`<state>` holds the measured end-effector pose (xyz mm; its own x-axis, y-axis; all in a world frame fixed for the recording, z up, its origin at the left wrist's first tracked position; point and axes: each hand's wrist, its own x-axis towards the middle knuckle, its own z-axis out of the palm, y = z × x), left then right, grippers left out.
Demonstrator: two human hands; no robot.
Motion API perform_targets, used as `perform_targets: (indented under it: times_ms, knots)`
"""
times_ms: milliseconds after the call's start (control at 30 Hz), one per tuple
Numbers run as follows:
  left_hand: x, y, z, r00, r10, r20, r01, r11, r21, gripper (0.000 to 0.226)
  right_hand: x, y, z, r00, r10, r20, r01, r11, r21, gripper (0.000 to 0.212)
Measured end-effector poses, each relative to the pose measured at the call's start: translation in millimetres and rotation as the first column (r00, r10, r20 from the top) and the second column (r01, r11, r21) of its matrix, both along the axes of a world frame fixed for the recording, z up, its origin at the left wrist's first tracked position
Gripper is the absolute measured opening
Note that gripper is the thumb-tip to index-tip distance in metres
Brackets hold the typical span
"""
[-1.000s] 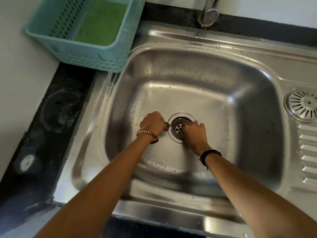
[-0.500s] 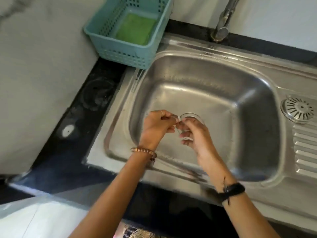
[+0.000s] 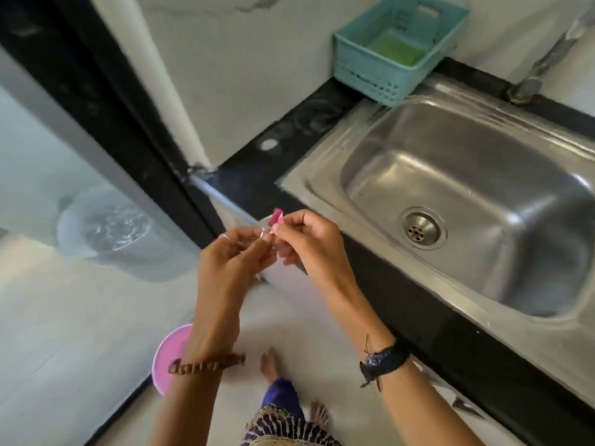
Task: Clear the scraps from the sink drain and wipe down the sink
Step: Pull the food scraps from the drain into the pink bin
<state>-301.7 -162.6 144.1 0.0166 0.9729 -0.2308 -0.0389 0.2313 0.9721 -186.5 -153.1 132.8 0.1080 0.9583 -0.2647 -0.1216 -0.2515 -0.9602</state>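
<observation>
The steel sink [image 3: 325, 175] lies at the right, its round drain [image 3: 422, 227] bare and uncovered. Both hands are out of the basin, held together over the floor left of the counter's front edge. My right hand [image 3: 309, 243] pinches a small pink scrap [image 3: 277, 217] between its fingertips. My left hand [image 3: 231, 262] touches the same spot with its fingertips closed; something small and pale sits between the two hands, too blurred to name.
A teal basket [image 3: 363, 75] with a green sponge [image 3: 396, 49] stands on the black counter [image 3: 289, 130] behind the sink. The tap [image 3: 544, 66] is at the top right. On the floor below sit a pink round lid or bin [image 3: 169, 355] and a white bucket [image 3: 96, 230].
Both hands have lifted out of the basin from the drain and moved left past the counter edge, carrying the pink scrap. The view has swung left toward the floor.
</observation>
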Motion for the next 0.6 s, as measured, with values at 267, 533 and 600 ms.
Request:
perform_targets:
  times_ms: [267,533,600]
  knots:
    - [-117.7,-50.5,-51.2,0.894,0.437,-0.102,-0.449,0.866,-0.220,0.004,-103.1,-15.9,-65.9,0.964,0.267,-0.018,-0.265,0.946,-0.185,0.007]
    - [-195.5,-69.3,-243.1,0.794,0.556,-0.247,-0.608,0.735,-0.300,0.006,-185.7,-27.7,-241.4,0.818,0.502,0.281,-0.414,0.853,-0.319,0.011]
    - [-205.7,-81.2,-308.6,0.772,0.572,-0.278,-0.636,0.689,-0.347,0.004,-201.0,-35.1,-298.5,0.769,0.550,0.327,-0.439,0.825,-0.357,0.011]
